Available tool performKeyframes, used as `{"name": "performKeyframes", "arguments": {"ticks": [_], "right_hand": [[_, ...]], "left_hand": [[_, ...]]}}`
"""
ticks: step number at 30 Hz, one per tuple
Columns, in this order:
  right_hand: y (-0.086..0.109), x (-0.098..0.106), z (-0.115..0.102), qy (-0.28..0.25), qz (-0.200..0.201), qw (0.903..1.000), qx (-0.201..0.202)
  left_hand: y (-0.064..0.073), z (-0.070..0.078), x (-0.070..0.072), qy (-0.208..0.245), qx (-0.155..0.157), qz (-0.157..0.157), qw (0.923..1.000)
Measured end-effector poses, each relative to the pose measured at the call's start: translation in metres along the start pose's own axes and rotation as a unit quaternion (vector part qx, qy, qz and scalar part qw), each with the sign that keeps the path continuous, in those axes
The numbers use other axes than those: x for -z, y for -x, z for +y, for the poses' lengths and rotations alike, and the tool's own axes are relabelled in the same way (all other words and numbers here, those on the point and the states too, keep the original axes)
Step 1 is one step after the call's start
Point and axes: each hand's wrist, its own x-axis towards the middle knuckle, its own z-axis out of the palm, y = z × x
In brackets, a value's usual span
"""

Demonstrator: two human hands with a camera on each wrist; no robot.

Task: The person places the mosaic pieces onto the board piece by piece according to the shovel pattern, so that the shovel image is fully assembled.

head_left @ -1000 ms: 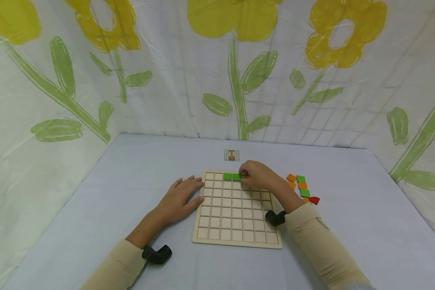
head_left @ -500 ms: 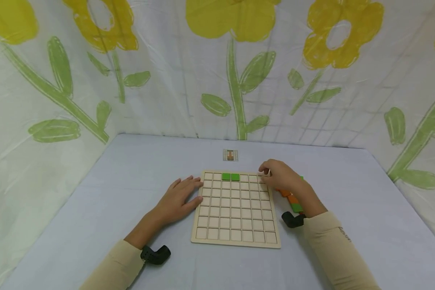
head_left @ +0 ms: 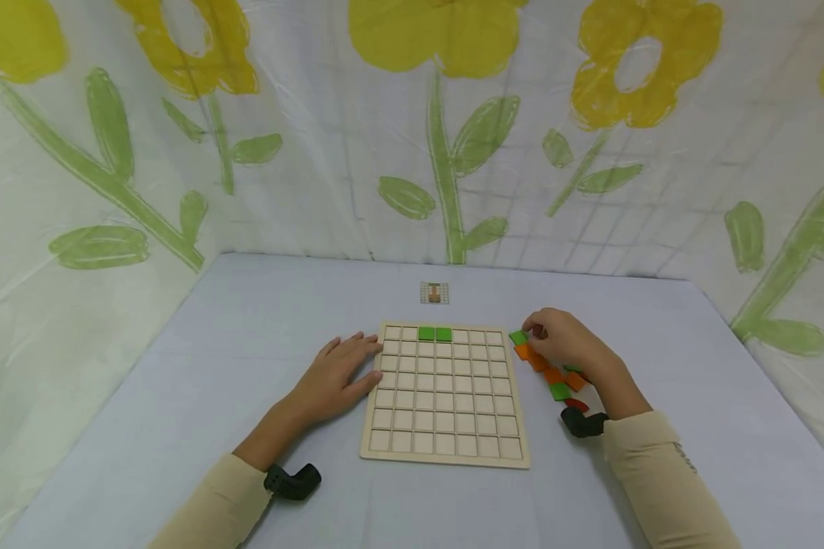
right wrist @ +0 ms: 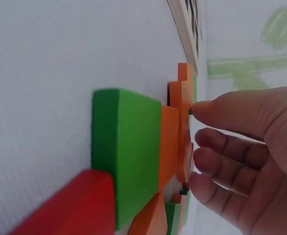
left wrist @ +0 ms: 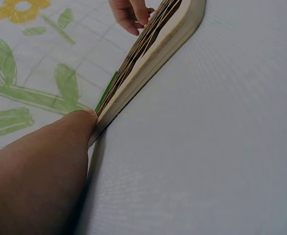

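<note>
The left hand (head_left: pixel 333 375) lies spread on the table, its fingertips and thumb tip at the left edge of a wooden grid board (head_left: pixel 374 448). Two green square tiles (head_left: pixel 426 334) sit side by side in the board's top row. Right of the board, the right hand (head_left: pixel 561 335) hovers low over a loose cluster of tiles, fingers bent and apart from the thumb. Its thumb tip is right at a tile in the right wrist view, beside an orange tile (right wrist: pixel 183 98). Nearer that camera lie a thick green tile (right wrist: pixel 138 147) and a red piece (right wrist: pixel 75 208).
A small picture card (head_left: pixel 434 293) with a grid lies behind the board. Black wrist cameras (head_left: pixel 293 482) are worn on both arms. The pale table (head_left: pixel 281 305) ends at a white cloth backdrop (head_left: pixel 329 152) with painted flowers. The right forearm covers some tiles.
The right hand has moved from the board's top row rightward to the tiles, uncovering the row's right part and the cluster's left side. The left hand keeps its place.
</note>
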Motion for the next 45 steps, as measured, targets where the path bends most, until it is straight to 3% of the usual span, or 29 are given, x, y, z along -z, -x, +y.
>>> {"name": "performKeyframes", "arguments": {"ticks": [11,45], "right_hand": [[-0.0064,-0.0019,0.0066,0.006,-0.017,0.9998,0.009],[-0.003,-0.0077,0.0033,0.006,0.007,1.0,0.001]], "left_hand": [[0.0017,-0.0002,-0.0006,0.003,0.004,0.0,1.0],[0.0006,-0.0015,-0.001,0.002,-0.001,0.007,1.0]]}}
